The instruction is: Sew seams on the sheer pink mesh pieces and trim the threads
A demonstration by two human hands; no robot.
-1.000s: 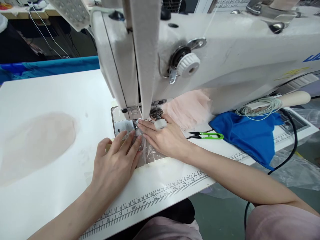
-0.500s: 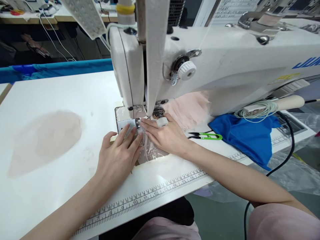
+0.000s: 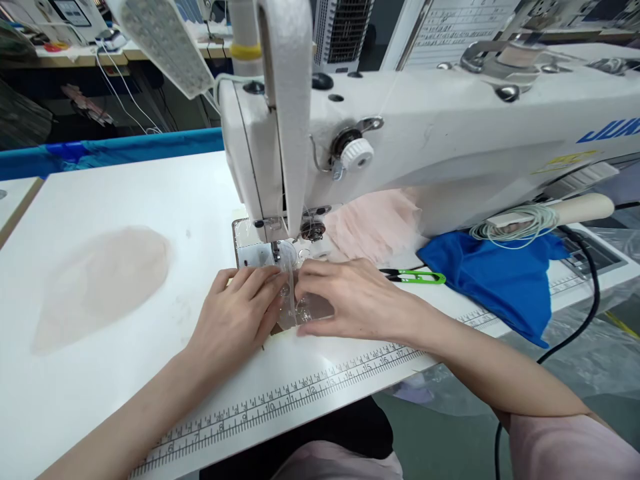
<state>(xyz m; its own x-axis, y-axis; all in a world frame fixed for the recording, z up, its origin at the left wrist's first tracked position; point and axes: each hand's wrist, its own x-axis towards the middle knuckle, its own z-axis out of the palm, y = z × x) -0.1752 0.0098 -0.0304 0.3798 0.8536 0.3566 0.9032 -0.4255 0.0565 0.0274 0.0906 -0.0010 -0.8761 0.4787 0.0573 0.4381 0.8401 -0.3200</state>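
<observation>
A strip of sheer, nearly clear fabric [image 3: 289,293] runs from the presser foot [image 3: 275,251] of a white sewing machine [image 3: 425,127] toward me, between my hands. My left hand [image 3: 243,307] rests left of it, fingers together and bent, their tips closed on the fabric's edge. On the other side, my right hand [image 3: 350,297] has its fingers curled onto the strip, while its thumb sits lower and apart. Under the fingers, part of the fabric is hidden. The shiny metal plate [image 3: 320,307] shows between thumb and fingers.
A sheer beige piece [image 3: 105,287] lies flat on the white table [image 3: 200,193] at left. Pale pink fabric [image 3: 375,223] is bunched behind the right hand. Green-handled thread snips [image 3: 420,277] and blue cloth [image 3: 495,273] lie further right. A ruler strip [image 3: 300,393] lines the front edge.
My right hand has drawn back from the presser foot toward me, its fingers now curled. My left fingers have pulled back slightly and bunched together. The view has shifted a little.
</observation>
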